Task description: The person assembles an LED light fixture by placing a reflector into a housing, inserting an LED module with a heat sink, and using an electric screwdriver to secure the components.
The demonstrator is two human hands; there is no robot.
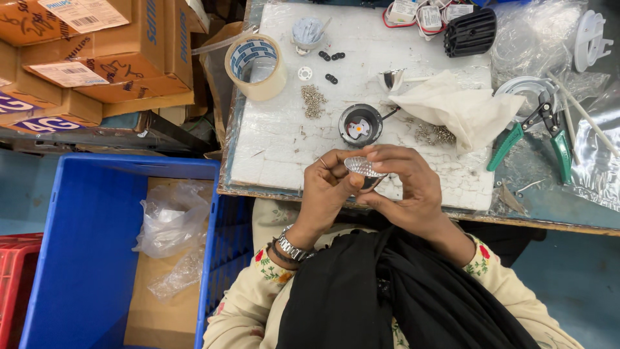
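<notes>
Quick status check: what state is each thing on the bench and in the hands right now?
Left hand: gripping the silver reflector cup.
Right hand: pinching the same cup.
Black round housing: open, upright on the board.
Tape roll: lying flat.
Green pliers: lying unused, handles spread.
Blue crate: holds cardboard and plastic bags.

A small assembly workshop. The white work board (271,142) carries loose parts: a heap of small screws (314,101), a black round housing (360,125), with a tape roll (256,66) at its left edge. Green-handled pliers (541,132) lie right of it; cardboard cartons (97,58) and a blue crate (90,245) stand left.
</notes>
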